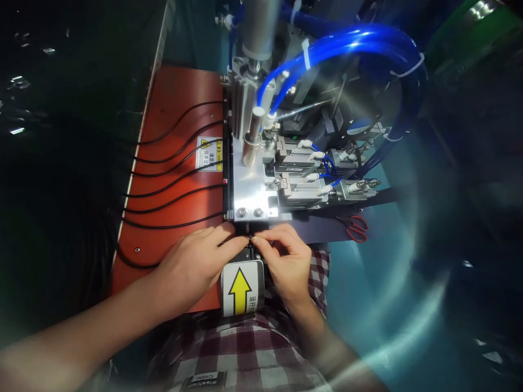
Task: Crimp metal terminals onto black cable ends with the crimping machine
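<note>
Both of my hands meet at the near end of a metal machine (250, 188), just below its bright plate. My left hand (200, 256) comes in from the left, thumb and fingers pressed together at a small dark part. From the right, my right hand (286, 256) pinches at the same spot, its fingertips almost touching the left ones. Whatever lies between the fingertips is too small to make out. Right below them is a white label with a yellow arrow (240, 288) on a rounded block.
Black cables cross an orange-red panel (175, 114) on the left, with a warning label (210, 154). Blue hoses (359, 38) arch above the cylinders at the right. Red-handled scissors (357, 228) lie on a dark surface right of my hands.
</note>
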{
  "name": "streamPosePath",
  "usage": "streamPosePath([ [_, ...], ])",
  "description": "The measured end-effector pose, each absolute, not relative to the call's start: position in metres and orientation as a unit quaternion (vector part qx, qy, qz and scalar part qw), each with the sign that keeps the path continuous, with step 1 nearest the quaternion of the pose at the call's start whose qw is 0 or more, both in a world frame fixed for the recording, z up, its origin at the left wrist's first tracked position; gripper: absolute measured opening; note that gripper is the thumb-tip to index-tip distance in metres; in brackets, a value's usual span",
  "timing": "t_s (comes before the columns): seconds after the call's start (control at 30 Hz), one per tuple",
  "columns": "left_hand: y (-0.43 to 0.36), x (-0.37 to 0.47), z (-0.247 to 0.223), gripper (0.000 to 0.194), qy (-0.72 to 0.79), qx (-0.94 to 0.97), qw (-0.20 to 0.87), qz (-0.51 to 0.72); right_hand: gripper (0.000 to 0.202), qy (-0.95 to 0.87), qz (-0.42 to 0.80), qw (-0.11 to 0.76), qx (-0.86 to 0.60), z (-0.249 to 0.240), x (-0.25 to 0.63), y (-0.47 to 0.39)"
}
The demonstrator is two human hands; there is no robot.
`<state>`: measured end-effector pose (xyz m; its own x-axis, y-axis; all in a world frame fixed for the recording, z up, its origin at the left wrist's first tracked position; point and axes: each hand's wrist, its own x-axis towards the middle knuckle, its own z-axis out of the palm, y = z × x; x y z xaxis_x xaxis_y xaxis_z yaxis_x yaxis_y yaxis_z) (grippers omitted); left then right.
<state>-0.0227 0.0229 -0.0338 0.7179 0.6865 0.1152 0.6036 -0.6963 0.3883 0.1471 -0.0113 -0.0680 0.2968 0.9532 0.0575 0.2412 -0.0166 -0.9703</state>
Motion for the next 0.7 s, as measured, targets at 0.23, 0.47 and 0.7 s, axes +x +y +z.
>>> streamPosePath([
  [0.23,0.022,-0.024,-0.035,0.031,0.353,0.909,0.182,0.126,0.009,-0.411,0.416,0.510,-0.631,-0.070,0.155,-0.013],
  [0.47,0.022,-0.023,-0.033,0.031,0.345,0.910,0.184,0.141,0.012,-0.499,0.394,0.489,-0.597,-0.072,0.162,-0.015],
  [0.7,0.024,-0.022,-0.034,0.032,0.338,0.910,0.185,0.154,0.012,-0.534,0.324,0.505,-0.595,-0.069,0.149,-0.014],
])
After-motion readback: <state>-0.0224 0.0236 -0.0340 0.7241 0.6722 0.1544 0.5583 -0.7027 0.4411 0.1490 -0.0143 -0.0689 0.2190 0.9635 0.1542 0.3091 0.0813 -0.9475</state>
